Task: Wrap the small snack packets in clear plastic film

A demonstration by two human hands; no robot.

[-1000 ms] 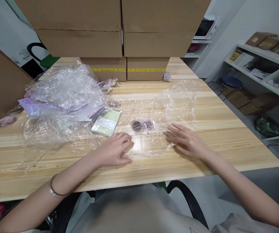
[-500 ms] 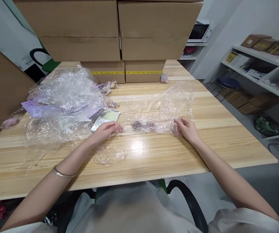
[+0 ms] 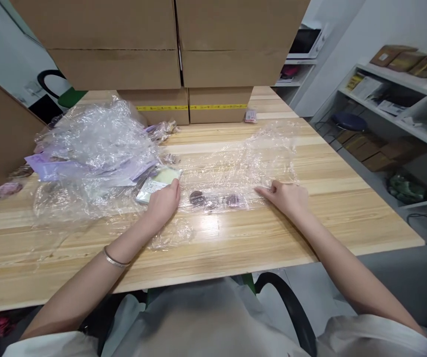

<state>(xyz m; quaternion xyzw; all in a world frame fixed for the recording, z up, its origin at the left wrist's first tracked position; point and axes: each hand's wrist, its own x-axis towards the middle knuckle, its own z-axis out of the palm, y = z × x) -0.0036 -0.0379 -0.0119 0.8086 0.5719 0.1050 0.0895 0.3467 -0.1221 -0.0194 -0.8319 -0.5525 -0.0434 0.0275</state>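
Note:
A sheet of clear plastic wrap (image 3: 273, 148) lies crinkled over the wooden tabletop. Two dark, roundish items, one on the left (image 3: 197, 199) and one on the right (image 3: 235, 201), sit in its near folded strip; the film's glare hides what they are. My left hand (image 3: 164, 203) is closed, thumb up, at the strip's left end. At the other end my right hand (image 3: 287, 198) has its fingers curled and pinched on the film. Just beyond my left hand lies a flat packet (image 3: 150, 191) with a white label and a pale green face.
A heap of crumpled clear film (image 3: 105, 134) with purple sheets (image 3: 50, 167) fills the left side. Cardboard boxes (image 3: 228, 39) stand stacked at the back. A small packet (image 3: 250, 116) rests beside them. Nearer me lies a loose scrap of film (image 3: 172, 235).
Both hands have turned knuckles-up, the left drawing slightly nearer me and the right a little leftward. The dark contents, earlier one block, now show as two separate spots.

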